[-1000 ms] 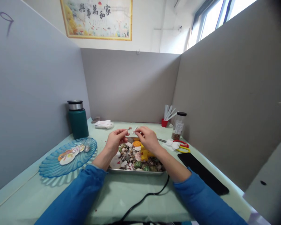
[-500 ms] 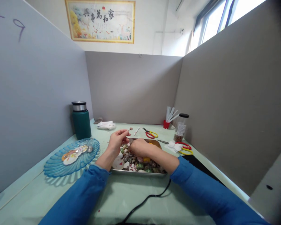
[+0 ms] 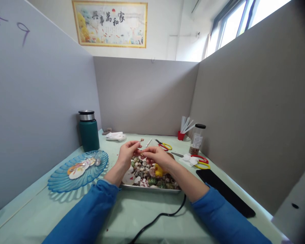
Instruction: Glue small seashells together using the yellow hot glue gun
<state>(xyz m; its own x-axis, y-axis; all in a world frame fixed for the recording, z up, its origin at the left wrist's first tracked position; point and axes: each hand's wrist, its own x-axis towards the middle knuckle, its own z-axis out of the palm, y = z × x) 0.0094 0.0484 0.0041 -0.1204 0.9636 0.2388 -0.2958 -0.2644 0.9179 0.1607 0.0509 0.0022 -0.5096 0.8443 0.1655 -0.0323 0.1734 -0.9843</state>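
Over the back left part of a metal tray (image 3: 152,189), my left hand (image 3: 128,152) is closed in a pinch. A small reddish-brown bit (image 3: 142,139) shows just beyond its fingertips; whether it is held or lies on the table I cannot tell. My right hand (image 3: 159,157) is also pinched, its fingertips meeting the left ones. A tiny yellowish thing (image 3: 142,154) sits between the fingers, too small to name. Below the hands, the tray holds many small spiral seashells (image 3: 143,169), flat white shells (image 3: 128,178) and a bright yellow object (image 3: 158,170).
To the left are a blue scalloped plate (image 3: 63,186) with shells and a green bottle (image 3: 88,135). Pliers (image 3: 165,145), tweezers (image 3: 177,154), red-and-yellow-handled scissors (image 3: 202,162), crumpled white tissue (image 3: 189,160), a jar (image 3: 196,140) and a black slab (image 3: 225,193) lie behind and right. A black cable (image 3: 157,217) runs in front.
My right hand has lifted from the shells in the tray to my left fingertips, with a tiny yellowish thing now between the fingers. My left hand has stayed in place.
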